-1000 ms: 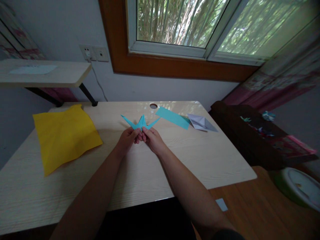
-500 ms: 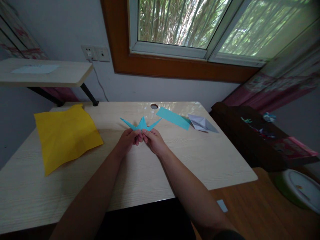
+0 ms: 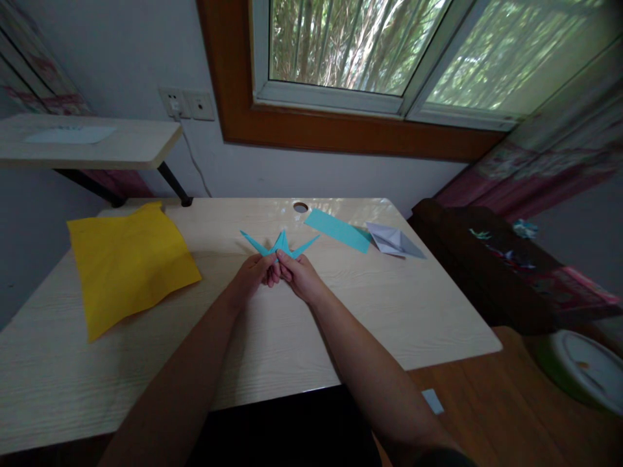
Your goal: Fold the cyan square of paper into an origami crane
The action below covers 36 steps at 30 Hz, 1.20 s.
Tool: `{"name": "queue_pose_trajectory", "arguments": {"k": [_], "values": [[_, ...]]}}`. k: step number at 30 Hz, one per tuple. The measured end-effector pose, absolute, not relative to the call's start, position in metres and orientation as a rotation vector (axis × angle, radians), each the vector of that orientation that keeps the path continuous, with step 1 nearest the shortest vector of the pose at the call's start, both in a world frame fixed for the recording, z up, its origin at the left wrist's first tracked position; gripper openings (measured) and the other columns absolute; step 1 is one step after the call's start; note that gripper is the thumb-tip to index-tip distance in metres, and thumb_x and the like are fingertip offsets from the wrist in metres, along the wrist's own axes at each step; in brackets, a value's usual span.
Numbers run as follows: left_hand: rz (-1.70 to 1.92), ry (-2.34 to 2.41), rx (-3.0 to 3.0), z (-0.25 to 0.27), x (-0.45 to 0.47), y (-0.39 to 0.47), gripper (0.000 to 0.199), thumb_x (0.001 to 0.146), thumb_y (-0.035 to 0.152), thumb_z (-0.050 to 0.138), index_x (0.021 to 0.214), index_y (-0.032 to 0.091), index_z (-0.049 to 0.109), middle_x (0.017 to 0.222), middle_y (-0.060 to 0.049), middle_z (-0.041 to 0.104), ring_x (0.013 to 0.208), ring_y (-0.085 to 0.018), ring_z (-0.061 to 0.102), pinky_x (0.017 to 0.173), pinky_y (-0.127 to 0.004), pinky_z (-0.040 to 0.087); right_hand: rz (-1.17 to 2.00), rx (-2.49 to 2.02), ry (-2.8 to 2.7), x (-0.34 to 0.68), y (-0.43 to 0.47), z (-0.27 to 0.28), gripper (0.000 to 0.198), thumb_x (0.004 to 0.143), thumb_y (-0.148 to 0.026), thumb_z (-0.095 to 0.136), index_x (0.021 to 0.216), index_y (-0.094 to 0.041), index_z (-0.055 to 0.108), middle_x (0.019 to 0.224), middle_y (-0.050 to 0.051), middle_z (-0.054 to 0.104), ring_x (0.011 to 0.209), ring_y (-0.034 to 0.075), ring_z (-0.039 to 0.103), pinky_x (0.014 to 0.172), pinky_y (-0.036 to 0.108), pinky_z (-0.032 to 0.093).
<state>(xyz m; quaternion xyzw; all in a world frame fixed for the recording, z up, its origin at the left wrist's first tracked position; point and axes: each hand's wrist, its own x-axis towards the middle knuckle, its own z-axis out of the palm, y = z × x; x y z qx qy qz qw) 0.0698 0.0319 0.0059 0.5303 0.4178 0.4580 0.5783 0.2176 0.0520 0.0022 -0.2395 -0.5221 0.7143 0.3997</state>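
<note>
A folded turquoise origami crane (image 3: 281, 242) is held up over the desk, two narrow points spreading left and right and a wider peak between them. My left hand (image 3: 256, 270) pinches its lower edge from the left, thumb on top. From the right, my right hand (image 3: 298, 273) grips the same lower edge, its thumb almost touching the left one. The fingers hide the bottom of the folded paper. Beyond my right hand lie a flat turquoise paper strip (image 3: 337, 229) and a folded pale-lilac paper piece (image 3: 393, 240), which touch or slightly overlap.
A creased yellow paper sheet (image 3: 131, 269) lies on the left of the pale wooden desk (image 3: 287, 350). A raised shelf (image 3: 136, 146) on dark legs stands at the back left. Near the rear edge is a round cable hole (image 3: 300, 207). A dark cabinet (image 3: 467, 272) stands to the right.
The origami crane has shifted slightly to the right and its side points have tilted a little. Both hands keep their pinch on it. The papers on the desk have not moved.
</note>
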Motion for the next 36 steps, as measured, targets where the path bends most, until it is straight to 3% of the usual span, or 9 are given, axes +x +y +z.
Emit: {"name": "queue_pose_trajectory", "arguments": {"k": [10,21,36], "values": [[1.084,1.029,1.311,0.011,0.073,0.032,0.058,0.089,0.068,0.054,0.060,0.019,0.065,0.053,-0.004,0.062,0.043,-0.012,0.050,0.045,-0.025,0.038,1.779,-0.616,-1.300,0.216,0.050,0.009,0.057,0.086,-0.070,0.062,0.054,-0.023,0.053,0.056,0.003,0.058,0.068,0.022,0.064,0.067,0.038,0.051],[1.110,1.067,1.284,0.014,0.074,0.033,0.058,0.086,0.070,0.056,0.060,0.018,0.064,0.053,-0.003,0.062,0.043,-0.011,0.050,0.046,-0.025,0.037,1.746,-0.628,-1.239,0.213,0.054,0.002,0.067,0.089,-0.077,0.053,0.050,-0.024,0.039,0.054,0.001,0.051,0.065,0.020,0.061,0.064,0.036,0.050],[1.218,1.075,1.315,0.003,0.071,0.035,0.061,0.084,0.072,0.063,0.060,0.016,0.067,0.052,-0.002,0.061,0.044,-0.009,0.049,0.045,-0.022,0.036,1.732,-0.552,-1.303,0.214,0.056,-0.002,0.060,0.091,-0.071,0.056,0.057,-0.022,0.050,0.059,0.001,0.054,0.064,0.018,0.057,0.064,0.032,0.045]]}}
